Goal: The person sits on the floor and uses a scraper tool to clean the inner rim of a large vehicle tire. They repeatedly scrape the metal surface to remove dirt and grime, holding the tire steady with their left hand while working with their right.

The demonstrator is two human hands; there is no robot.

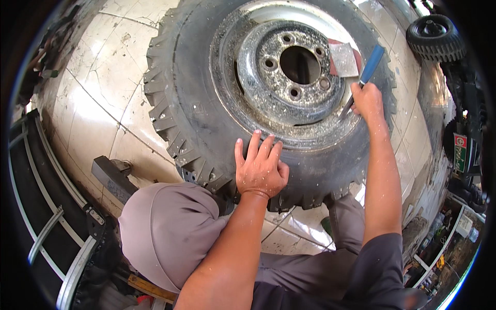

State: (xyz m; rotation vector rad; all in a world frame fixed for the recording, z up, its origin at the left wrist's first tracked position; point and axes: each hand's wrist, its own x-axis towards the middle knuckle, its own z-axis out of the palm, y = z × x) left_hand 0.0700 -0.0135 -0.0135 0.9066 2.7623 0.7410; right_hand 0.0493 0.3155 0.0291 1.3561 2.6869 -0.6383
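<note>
A big black tyre [199,98] with chunky tread lies flat before me around a speckled metal wheel rim [253,121]. The rim has a central hole ringed by several bolt holes. My left hand [261,168] rests on the near sidewall, fingers spread, fingertips close to the rim edge. At the rim's right side, my right hand [369,103] is closed around a blue-handled tool [372,64]. Its narrow dark blade points down against the rim; the tip's shape is unclear. A folded sheet of sandpaper [343,59], reddish and grey, lies on the rim's far right part.
Under the tyre is a cracked, dirty tiled floor [98,93]. A dark metal block [113,178] stands left of my knee. Metal framing [57,217] runs along the left. A smaller wheel [436,39] sits at far right, above a cluttered shelf [439,248].
</note>
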